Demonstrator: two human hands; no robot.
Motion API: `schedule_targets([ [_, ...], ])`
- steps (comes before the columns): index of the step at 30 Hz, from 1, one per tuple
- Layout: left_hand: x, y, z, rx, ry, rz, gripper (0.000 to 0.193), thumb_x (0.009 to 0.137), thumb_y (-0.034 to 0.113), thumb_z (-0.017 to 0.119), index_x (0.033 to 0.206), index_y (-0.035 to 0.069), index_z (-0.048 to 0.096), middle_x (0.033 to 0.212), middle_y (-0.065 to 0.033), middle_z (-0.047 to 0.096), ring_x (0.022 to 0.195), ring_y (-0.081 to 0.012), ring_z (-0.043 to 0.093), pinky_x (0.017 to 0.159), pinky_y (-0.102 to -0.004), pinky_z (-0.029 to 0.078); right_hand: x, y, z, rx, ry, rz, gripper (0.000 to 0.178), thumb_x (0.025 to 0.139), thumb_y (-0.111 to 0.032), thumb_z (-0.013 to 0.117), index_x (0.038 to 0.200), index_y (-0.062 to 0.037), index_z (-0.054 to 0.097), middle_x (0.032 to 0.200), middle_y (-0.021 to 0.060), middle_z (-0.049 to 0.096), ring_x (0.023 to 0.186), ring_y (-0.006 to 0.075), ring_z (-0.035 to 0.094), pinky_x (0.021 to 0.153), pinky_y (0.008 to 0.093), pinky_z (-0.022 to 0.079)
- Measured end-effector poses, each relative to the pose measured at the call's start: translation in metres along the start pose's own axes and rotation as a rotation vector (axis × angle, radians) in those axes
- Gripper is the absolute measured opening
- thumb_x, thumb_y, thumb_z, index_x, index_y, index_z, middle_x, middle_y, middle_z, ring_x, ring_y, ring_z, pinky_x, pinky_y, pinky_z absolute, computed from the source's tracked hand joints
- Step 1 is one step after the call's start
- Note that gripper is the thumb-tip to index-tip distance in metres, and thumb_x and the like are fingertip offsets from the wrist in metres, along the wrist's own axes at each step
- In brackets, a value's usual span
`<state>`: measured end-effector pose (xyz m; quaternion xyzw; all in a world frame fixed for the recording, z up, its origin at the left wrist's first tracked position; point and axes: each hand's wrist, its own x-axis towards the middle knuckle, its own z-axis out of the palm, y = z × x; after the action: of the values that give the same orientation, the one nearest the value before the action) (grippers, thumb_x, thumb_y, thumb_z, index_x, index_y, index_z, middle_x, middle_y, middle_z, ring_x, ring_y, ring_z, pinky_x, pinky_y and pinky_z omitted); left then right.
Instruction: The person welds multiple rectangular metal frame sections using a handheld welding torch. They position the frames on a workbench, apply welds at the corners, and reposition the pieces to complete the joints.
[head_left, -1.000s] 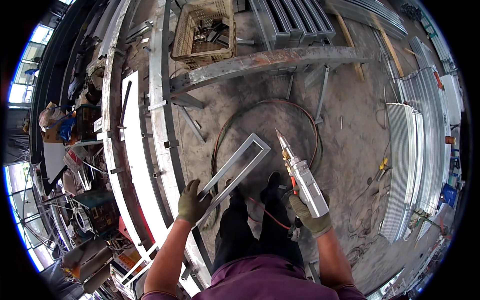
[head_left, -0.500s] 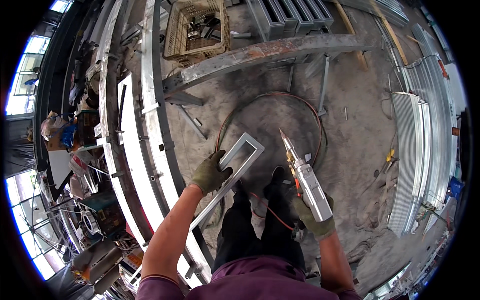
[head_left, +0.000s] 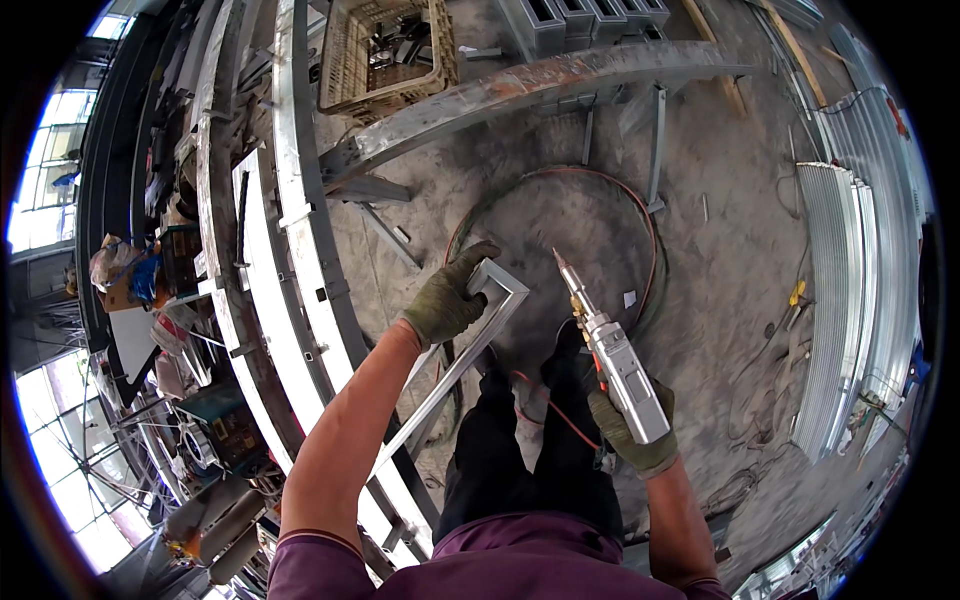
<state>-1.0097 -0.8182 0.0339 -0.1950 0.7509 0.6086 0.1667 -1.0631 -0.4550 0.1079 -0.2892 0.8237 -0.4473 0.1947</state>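
My left hand, in an olive work glove, is closed round one long side of a narrow rectangular metal frame, close to its far mitred corner. The frame slants from there toward the lower left, its near part passing beside my left forearm. My right hand, gloved alike, grips a silver welding gun from below and behind. Its slim copper-coloured nozzle points up and slightly left, apart from the frame. Most of my right fingers are hidden under the gun's body.
Long steel beams run down my left side, and a curved rusty beam crosses ahead. A reddish hose loops on the concrete floor by my feet. Beyond are a plastic crate with metal bits and, at right, stacked corrugated sheets.
My left hand has shifted forward and right along the frame, closer to its far corner. The welding gun stays in my right hand, almost unmoved. The view has tipped slightly.
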Motion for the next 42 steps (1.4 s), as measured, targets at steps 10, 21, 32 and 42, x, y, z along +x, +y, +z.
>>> schedule_targets([
  [10, 0.006, -0.013, 0.006, -0.055, 0.061, -0.008, 0.079, 0.083, -0.022, 0.055, 0.153, 0.014, 0.059, 0.130, -0.0035, 0.064, 0.119, -0.0149, 0.062, 0.100, -0.0314, 0.056, 0.001, 0.014, 0.000, -0.107, 0.077, -0.147, 0.024, 0.092, -0.011, 0.085, 0.114, -0.0047, 0.078, 0.096, 0.0108, 0.076, 0.073, 0.0321, 0.075, 0.066, 0.0416, 0.061],
  [21, 0.009, -0.009, 0.006, 0.002, 0.064, 0.051, 0.076, 0.082, -0.022, 0.054, 0.149, 0.014, 0.061, 0.137, -0.0040, 0.064, 0.122, -0.0159, 0.062, 0.094, -0.0316, 0.060, 0.002, 0.016, -0.005, -0.178, 0.136, -0.178, 0.023, 0.094, -0.022, 0.086, 0.108, -0.0074, 0.076, 0.093, 0.0105, 0.072, 0.070, 0.0313, 0.073, 0.061, 0.0414, 0.060],
  [32, -0.019, 0.012, 0.020, 0.291, 0.427, -0.280, 0.084, 0.094, 0.025, 0.090, 0.163, -0.003, 0.051, 0.150, -0.0268, 0.067, 0.134, -0.0344, 0.070, 0.113, -0.0439, 0.055, 0.003, -0.002, -0.015, 0.014, 0.094, -0.023, 0.023, 0.095, -0.019, 0.085, 0.112, -0.0055, 0.079, 0.092, 0.0111, 0.077, 0.073, 0.0334, 0.075, 0.064, 0.0428, 0.061],
  [42, -0.012, 0.037, 0.085, 0.557, 0.736, -0.536, 0.120, 0.087, 0.085, 0.076, 0.161, -0.006, 0.049, 0.165, -0.0273, 0.053, 0.157, -0.0459, 0.046, 0.132, -0.0540, 0.032, 0.002, -0.014, -0.016, 0.086, 0.031, 0.028, 0.025, 0.095, -0.010, 0.085, 0.119, -0.0052, 0.079, 0.097, 0.0091, 0.080, 0.083, 0.0276, 0.078, 0.076, 0.0405, 0.062],
])
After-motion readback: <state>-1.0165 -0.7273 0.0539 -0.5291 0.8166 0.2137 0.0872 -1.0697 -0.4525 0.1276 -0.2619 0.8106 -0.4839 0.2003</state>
